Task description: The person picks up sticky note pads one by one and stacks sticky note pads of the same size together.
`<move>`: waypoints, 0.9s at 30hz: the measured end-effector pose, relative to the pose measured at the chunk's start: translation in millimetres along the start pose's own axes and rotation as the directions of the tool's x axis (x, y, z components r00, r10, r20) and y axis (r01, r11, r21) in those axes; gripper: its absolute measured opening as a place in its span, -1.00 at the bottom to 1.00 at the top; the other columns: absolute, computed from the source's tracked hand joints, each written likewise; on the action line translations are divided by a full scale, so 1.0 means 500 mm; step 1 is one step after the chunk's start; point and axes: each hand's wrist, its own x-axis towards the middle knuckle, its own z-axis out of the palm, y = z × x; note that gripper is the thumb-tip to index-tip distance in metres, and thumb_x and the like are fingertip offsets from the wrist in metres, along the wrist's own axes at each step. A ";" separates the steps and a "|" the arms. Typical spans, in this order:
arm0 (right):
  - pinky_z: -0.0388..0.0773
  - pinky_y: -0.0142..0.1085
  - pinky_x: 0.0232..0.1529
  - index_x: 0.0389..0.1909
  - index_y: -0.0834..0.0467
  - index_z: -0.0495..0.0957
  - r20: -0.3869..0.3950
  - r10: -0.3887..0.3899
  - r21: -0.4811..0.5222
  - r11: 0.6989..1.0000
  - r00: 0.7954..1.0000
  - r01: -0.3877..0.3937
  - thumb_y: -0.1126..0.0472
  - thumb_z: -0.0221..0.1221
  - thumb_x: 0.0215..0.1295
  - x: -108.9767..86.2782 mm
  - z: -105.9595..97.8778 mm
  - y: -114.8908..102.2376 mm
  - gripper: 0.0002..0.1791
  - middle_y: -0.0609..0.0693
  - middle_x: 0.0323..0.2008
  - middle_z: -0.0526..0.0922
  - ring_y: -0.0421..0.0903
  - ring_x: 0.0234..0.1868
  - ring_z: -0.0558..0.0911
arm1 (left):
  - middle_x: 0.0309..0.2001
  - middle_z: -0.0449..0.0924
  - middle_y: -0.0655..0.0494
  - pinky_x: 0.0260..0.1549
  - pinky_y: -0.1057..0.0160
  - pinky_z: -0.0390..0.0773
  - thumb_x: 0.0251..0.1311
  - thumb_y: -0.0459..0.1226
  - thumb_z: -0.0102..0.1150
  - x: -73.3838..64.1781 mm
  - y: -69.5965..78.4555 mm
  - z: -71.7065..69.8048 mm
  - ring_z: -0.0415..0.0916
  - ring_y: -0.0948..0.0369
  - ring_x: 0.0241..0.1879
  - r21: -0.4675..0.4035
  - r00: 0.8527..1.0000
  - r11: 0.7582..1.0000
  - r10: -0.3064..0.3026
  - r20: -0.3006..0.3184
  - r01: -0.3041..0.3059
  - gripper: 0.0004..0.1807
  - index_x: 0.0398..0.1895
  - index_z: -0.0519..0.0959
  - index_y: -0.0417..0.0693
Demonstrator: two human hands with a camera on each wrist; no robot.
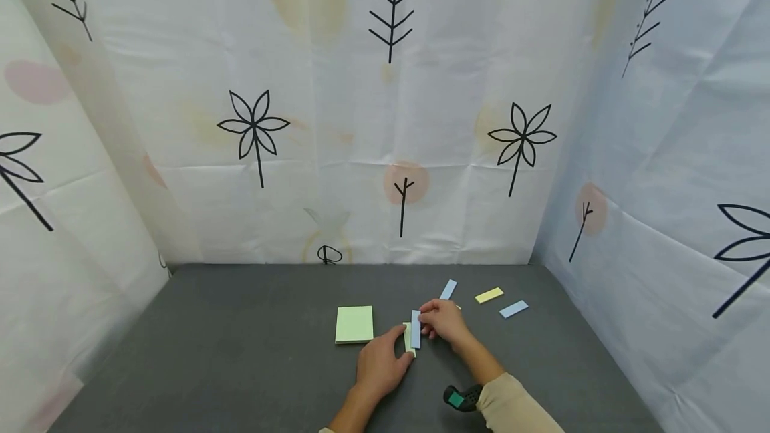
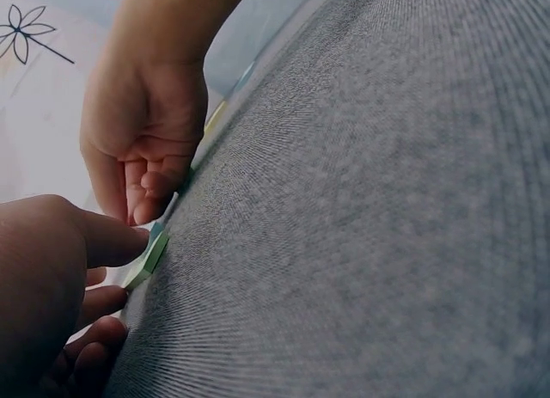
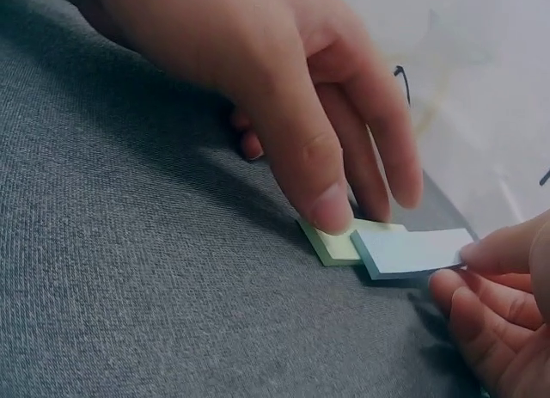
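Note:
My left hand pinches a narrow pale green sticky-note pad at its two ends, thumb at the near end and fingers at the far one. Beside it, my right hand holds a narrow light blue sticky-note pad between thumb and fingers. In the right wrist view the blue pad overlaps one end of the green pad, close over the grey cloth. To the left of both hands lies a square pale green sticky-note pad.
Behind the right hand lies another blue strip pad, with a bit of yellow showing by the knuckles. Farther right are a yellow strip pad and a blue one. A patterned white curtain encloses the grey table.

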 end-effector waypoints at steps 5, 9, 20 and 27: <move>0.49 -0.35 -0.71 -0.29 0.45 0.57 0.016 -0.003 -0.040 0.999 1.000 0.004 0.48 0.19 0.15 -0.001 0.011 -0.006 -0.88 0.07 -0.60 0.60 -0.15 -0.70 0.58 | -0.14 0.70 0.05 -0.28 0.00 0.54 -0.04 -0.08 0.41 -0.001 -0.002 -0.001 0.63 0.04 -0.19 -0.005 1.000 1.000 0.005 0.005 -0.005 -0.48 0.07 0.62 0.05; 0.46 -0.36 -0.73 -0.30 0.43 0.58 0.010 -0.003 -0.102 0.995 1.000 0.004 0.47 0.20 0.16 -0.003 0.018 -0.010 -0.90 0.06 -0.62 0.59 -0.18 -0.71 0.55 | -0.14 0.70 0.06 -0.28 0.00 0.54 -0.07 -0.08 0.43 0.000 -0.003 -0.001 0.63 0.04 -0.20 -0.003 1.000 1.000 0.010 0.009 -0.010 -0.47 0.06 0.62 0.05; 0.43 -0.38 -0.75 -0.35 0.37 0.63 0.021 -0.043 -0.193 0.980 0.999 0.046 0.48 0.25 0.10 -0.001 0.023 -0.008 -0.91 0.00 -0.64 0.59 -0.22 -0.73 0.50 | -0.13 0.69 0.06 -0.26 0.01 0.54 -0.07 -0.11 0.45 0.002 -0.003 -0.001 0.62 0.05 -0.18 0.007 1.000 1.000 -0.003 0.026 0.003 -0.48 0.05 0.63 0.04; 0.44 -0.37 -0.76 -0.39 0.34 0.64 0.007 -0.070 -0.215 0.974 0.998 0.069 0.47 0.27 0.07 -0.004 0.024 -0.004 -0.94 -0.01 -0.67 0.58 -0.22 -0.74 0.50 | -0.12 0.68 0.08 -0.23 0.01 0.54 -0.04 -0.10 0.45 0.003 -0.005 0.003 0.62 0.07 -0.17 0.004 1.000 1.000 -0.005 0.022 0.005 -0.49 0.05 0.63 0.06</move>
